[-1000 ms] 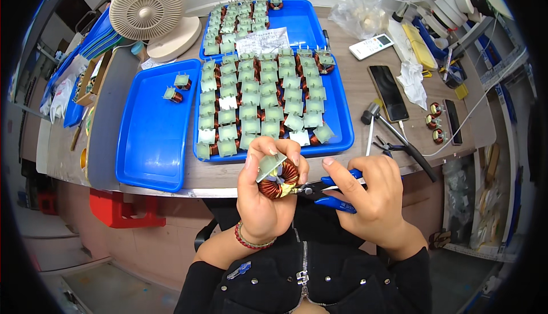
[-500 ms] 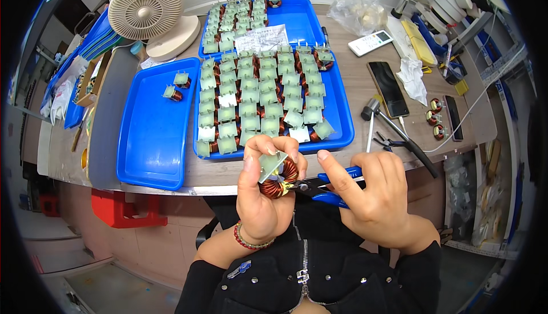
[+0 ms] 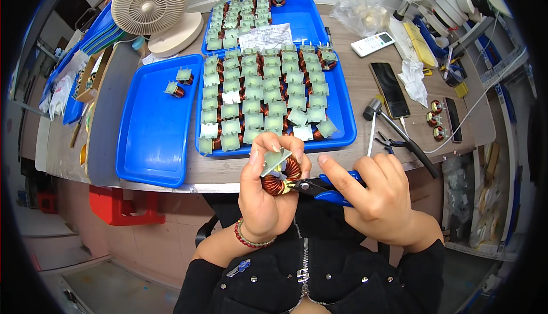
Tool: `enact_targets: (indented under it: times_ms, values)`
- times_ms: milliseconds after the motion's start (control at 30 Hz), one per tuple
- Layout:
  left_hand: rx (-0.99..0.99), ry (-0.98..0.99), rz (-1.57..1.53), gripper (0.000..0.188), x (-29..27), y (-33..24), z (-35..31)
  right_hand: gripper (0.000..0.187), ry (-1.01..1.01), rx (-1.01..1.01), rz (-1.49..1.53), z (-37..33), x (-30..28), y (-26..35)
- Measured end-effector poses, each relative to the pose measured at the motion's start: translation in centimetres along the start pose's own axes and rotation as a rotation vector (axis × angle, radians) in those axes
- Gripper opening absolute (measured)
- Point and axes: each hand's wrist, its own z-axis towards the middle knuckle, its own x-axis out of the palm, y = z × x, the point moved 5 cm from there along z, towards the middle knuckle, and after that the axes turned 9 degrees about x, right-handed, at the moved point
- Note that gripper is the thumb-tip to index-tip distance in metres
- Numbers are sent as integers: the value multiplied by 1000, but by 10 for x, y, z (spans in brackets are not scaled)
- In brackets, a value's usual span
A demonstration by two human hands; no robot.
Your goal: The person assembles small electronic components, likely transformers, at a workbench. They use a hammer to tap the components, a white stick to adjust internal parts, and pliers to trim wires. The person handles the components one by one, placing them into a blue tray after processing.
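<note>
My left hand (image 3: pixel 264 208) grips a copper-wound toroidal coil (image 3: pixel 275 185) above the table's front edge. A pale green square plate (image 3: pixel 275 162) is attached on the coil's upper left side. My right hand (image 3: pixel 378 197) is closed on blue-handled cutting pliers (image 3: pixel 333 198), with the index finger stretched along the upper handle. Their dark jaws meet the coil's lower right side, beside some yellowish material; whether they are closed on a wire is too small to tell. Just beyond the hands, a blue tray (image 3: pixel 346 114) holds rows of similar coils with green plates.
Left stands a blue tray (image 3: pixel 151 137) with two coils. A further blue tray (image 3: pixel 305 20) with coils and paper lies behind. A fan (image 3: pixel 149 6) is at back left. Right are a phone (image 3: pixel 390 88), a hammer (image 3: pixel 408 143), a remote control (image 3: pixel 372 43) and loose coils (image 3: pixel 438 133).
The coil has turned slightly in my left hand, and the pliers' handles have come a little closer together. The whole view has shifted slightly.
</note>
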Motion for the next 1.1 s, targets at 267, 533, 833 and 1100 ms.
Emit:
enact_targets:
  times_ms: [267,533,833,1100]
  values:
    - [46,-16,-53,22,3,1,-3,53,145,162,353,-2,8,-8]
    - [55,-16,-70,21,1,-1,-2,56,80,215,316,-5,1,-8]
    - [144,-18,104,23,4,-2,-2,57,43,191,216,-11,11,2]
    - [257,-43,237,23,3,-5,-1,59,169,284,393,-12,18,5]
